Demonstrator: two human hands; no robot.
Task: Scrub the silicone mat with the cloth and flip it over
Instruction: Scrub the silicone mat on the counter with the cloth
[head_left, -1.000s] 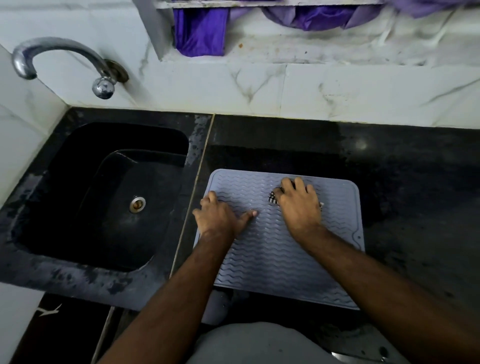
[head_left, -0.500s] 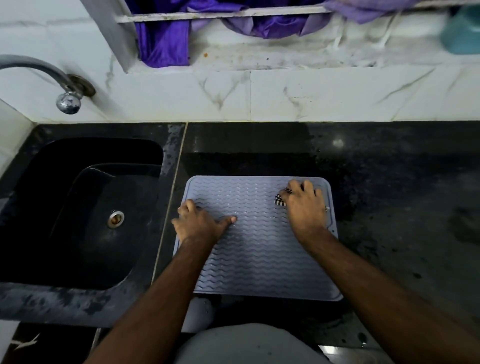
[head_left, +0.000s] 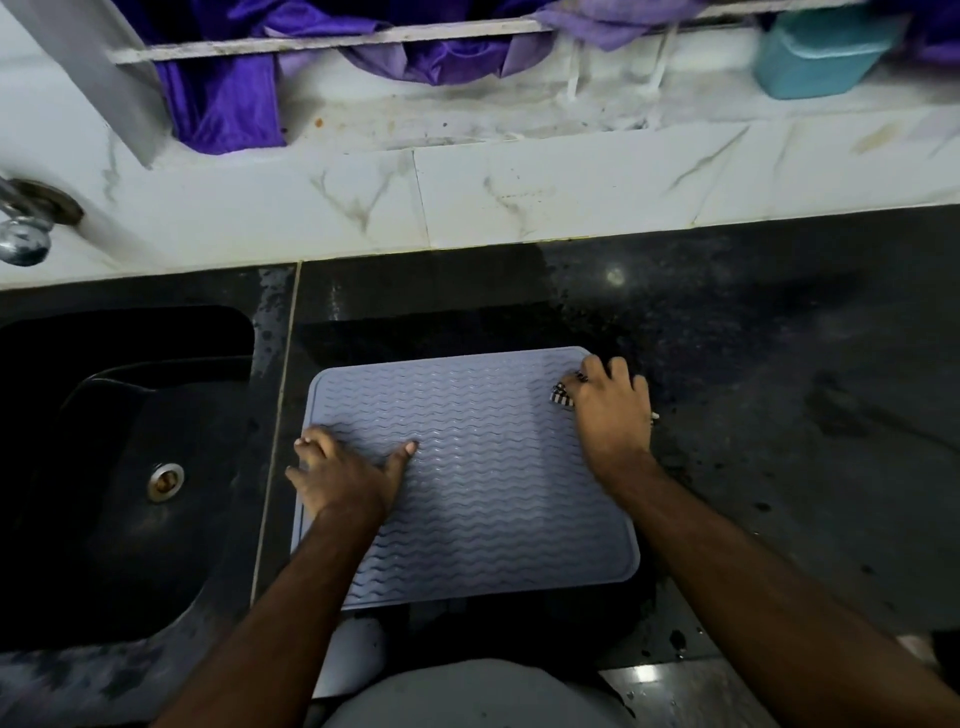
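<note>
**Q:** On the tabletop (head_left: 779, 415), head view: where does the silicone mat (head_left: 483, 467) lie?

**A:** Flat on the dark stone, wavy-ribbed face up, just right of the black sink (head_left: 119, 467). Its near edge reaches the front of the tabletop.

**Q:** And the left hand (head_left: 343, 475)?

**A:** It rests palm down on the mat's left edge. The thumb points right across the ribs; the fingers are bent at the border. Its grip is not closed around anything: it presses only.

**Q:** The right hand (head_left: 613, 410)?

**A:** It sits at the mat's far right corner, fingers curled over the cloth (head_left: 562, 396). A striped scrap of the cloth shows at the knuckles; the rest is hidden beneath the palm. The grip is closed on the cloth, held against the mat.

**Q:** Background?

**A:** White marble wall, tap (head_left: 23, 228) at far left, purple fabric (head_left: 223, 98) hanging over a ledge, and a teal container (head_left: 821, 52) at upper right.
</note>
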